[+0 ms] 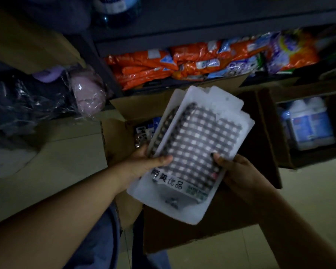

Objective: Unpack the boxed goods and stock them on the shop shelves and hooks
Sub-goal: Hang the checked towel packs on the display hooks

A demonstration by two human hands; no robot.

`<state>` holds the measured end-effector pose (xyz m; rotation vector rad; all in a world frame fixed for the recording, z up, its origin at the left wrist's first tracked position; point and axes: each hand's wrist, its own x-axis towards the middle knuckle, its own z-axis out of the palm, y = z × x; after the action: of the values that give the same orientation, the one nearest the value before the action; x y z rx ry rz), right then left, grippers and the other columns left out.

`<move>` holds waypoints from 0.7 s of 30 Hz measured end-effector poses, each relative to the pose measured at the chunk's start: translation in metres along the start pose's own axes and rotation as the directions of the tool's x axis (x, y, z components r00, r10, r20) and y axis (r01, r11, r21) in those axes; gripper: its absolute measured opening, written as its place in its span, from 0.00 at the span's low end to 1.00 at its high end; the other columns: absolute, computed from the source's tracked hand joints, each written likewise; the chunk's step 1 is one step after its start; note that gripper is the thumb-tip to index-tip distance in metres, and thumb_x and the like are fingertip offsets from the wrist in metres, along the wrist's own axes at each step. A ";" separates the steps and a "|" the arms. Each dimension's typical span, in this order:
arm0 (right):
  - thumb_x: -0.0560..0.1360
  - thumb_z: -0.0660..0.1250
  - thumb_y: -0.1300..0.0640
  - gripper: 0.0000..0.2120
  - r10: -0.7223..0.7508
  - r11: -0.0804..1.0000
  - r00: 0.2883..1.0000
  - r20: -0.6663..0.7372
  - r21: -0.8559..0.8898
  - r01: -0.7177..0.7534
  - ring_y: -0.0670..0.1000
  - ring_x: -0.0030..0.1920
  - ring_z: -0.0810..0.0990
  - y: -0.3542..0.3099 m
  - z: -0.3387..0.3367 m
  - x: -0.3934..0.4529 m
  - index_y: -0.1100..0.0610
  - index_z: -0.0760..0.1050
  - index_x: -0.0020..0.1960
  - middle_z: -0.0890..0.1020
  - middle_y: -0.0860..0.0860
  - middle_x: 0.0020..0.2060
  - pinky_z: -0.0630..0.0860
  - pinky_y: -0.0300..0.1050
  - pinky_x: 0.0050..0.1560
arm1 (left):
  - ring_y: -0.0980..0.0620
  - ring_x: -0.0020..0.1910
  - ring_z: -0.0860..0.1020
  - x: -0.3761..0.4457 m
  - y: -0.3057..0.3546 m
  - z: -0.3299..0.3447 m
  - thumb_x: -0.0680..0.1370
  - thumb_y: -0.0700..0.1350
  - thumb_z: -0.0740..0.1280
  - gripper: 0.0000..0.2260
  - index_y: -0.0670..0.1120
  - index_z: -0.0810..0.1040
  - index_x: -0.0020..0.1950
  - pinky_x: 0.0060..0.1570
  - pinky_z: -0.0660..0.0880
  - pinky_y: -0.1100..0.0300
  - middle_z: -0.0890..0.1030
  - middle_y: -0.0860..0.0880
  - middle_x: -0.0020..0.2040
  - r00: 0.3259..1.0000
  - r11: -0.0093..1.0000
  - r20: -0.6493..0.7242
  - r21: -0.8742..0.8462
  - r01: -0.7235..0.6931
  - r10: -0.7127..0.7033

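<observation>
A stack of white translucent packets (198, 144), each holding a grey-and-white checked cloth item with a printed label, is held above an open cardboard box (208, 230). My left hand (144, 164) grips the stack's left edge, thumb across the top packet. My right hand (239, 173) holds the right edge, thumb on the checked face. More small packaged goods (145, 131) lie inside the box, partly hidden by the stack.
Dark shop shelves (163, 45) stand ahead with orange snack bags (149, 68) and a purple-and-orange bag (293, 53). A second open box (308, 125) on the right holds white bottles. Plastic-wrapped soft goods (85, 92) sit at the left. Pale tiled floor (62, 156) lies below.
</observation>
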<state>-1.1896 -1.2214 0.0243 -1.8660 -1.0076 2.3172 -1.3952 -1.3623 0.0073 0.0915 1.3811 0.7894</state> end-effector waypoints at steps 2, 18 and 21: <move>0.71 0.68 0.58 0.15 0.023 0.998 1.000 0.006 0.051 -0.023 0.54 0.50 0.84 -0.005 0.003 -0.011 0.60 0.78 0.57 0.84 0.55 0.52 0.82 0.49 0.45 | 0.50 0.54 0.82 -0.010 0.016 -0.003 0.54 0.57 0.81 0.39 0.47 0.77 0.62 0.49 0.79 0.62 0.83 0.48 0.55 0.998 0.998 0.055 0.055 -0.003 0.000; 0.67 0.73 0.57 0.25 -0.073 0.980 0.997 -0.021 0.185 0.075 0.59 0.53 0.83 -0.077 0.064 -0.135 0.53 0.73 0.62 0.84 0.55 0.53 0.77 0.62 0.57 | 0.56 0.55 0.81 -0.126 0.101 0.017 0.55 0.51 0.83 0.36 0.56 0.73 0.60 0.50 0.78 0.61 0.83 0.56 0.53 0.979 0.981 0.102 0.071 -0.182 0.174; 0.64 0.75 0.58 0.27 -0.074 0.979 0.995 -0.061 0.188 0.084 0.60 0.52 0.83 -0.106 0.076 -0.171 0.53 0.74 0.61 0.84 0.55 0.51 0.76 0.62 0.57 | 0.58 0.50 0.82 -0.159 0.125 0.016 0.44 0.59 0.83 0.46 0.54 0.73 0.60 0.45 0.78 0.64 0.84 0.59 0.50 0.973 0.976 0.079 0.019 -0.218 0.216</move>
<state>-1.2458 -1.2385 0.2311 -1.7720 -0.8069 2.2183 -1.4333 -1.3494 0.2064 0.2958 1.3238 0.9388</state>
